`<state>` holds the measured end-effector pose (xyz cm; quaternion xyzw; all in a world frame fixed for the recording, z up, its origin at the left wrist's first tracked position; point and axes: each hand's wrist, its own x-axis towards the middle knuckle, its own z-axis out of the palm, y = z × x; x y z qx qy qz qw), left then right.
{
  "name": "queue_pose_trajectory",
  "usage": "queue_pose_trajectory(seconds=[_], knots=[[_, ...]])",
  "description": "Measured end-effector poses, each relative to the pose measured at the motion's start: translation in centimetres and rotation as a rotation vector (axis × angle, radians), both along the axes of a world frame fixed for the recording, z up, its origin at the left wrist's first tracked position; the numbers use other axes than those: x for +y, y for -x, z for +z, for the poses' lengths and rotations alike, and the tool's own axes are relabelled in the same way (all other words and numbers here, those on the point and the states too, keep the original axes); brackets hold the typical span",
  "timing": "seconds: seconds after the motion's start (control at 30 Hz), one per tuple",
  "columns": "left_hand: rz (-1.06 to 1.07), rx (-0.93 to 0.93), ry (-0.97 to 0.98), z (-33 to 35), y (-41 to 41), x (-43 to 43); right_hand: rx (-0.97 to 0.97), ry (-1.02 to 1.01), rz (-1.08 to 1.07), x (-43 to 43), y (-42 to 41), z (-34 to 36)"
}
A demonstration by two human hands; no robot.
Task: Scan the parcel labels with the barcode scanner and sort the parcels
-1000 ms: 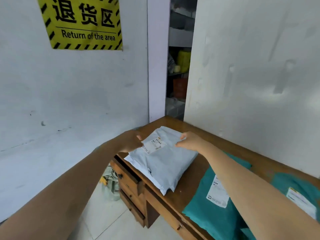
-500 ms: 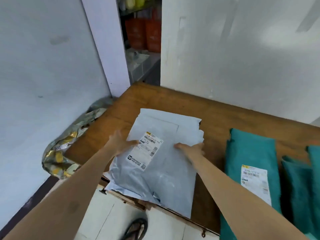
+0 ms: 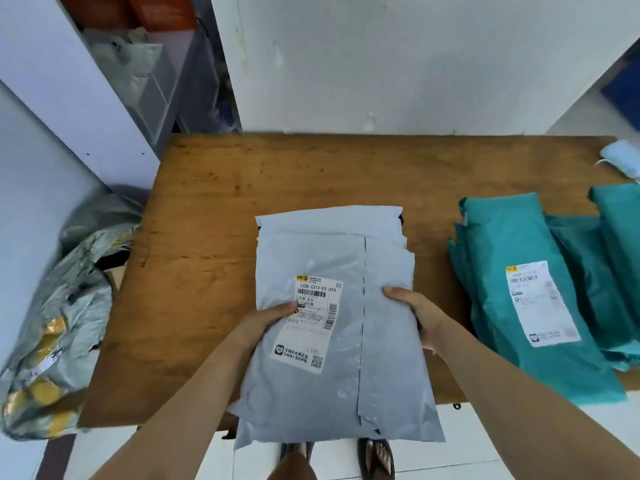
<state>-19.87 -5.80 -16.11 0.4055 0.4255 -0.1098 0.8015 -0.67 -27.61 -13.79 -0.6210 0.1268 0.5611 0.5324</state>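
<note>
A grey plastic parcel (image 3: pixel 343 341) lies lengthwise on the wooden table (image 3: pixel 214 216), its near end hanging over the front edge. A white shipping label (image 3: pixel 311 327) with barcodes faces up on its left half. My left hand (image 3: pixel 263 323) grips the parcel's left edge, thumb on the label. My right hand (image 3: pixel 415 313) grips the right edge, thumb on top. More grey mailers lie stacked beneath it. No barcode scanner is in view.
A stack of teal parcels (image 3: pixel 519 299) with a white label lies on the table's right side. A crumpled silver bag (image 3: pixel 59 334) with yellow items sits left of the table. White walls stand behind; shelving shows at top left. My sandalled feet are below.
The view has swung down over the table. Both hands have slid back along the grey parcel's sides toward me and now grip its edges; the parcel sits closer to the front edge.
</note>
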Motion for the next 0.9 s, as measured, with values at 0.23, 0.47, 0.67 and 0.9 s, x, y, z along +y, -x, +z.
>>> queue_pose_trajectory(seconds=[0.23, 0.47, 0.67, 0.9], knots=[[-0.134, -0.221, -0.207, 6.8, -6.5, 3.5, -0.196, -0.186, -0.179, 1.3, -2.8, 6.7], [-0.333, -0.647, -0.287, 21.7, -16.8, -1.5, -0.551, -0.365, -0.3, -5.6, -8.5, 21.0], [-0.479, -0.882, -0.354, 30.3, -23.8, -16.2, -0.791, -0.387, -0.473, -22.4, -9.9, 29.9], [-0.561, -1.1, -0.21, 35.0, -28.9, -41.9, -1.045, -0.347, -0.58, -47.9, -8.5, 36.2]])
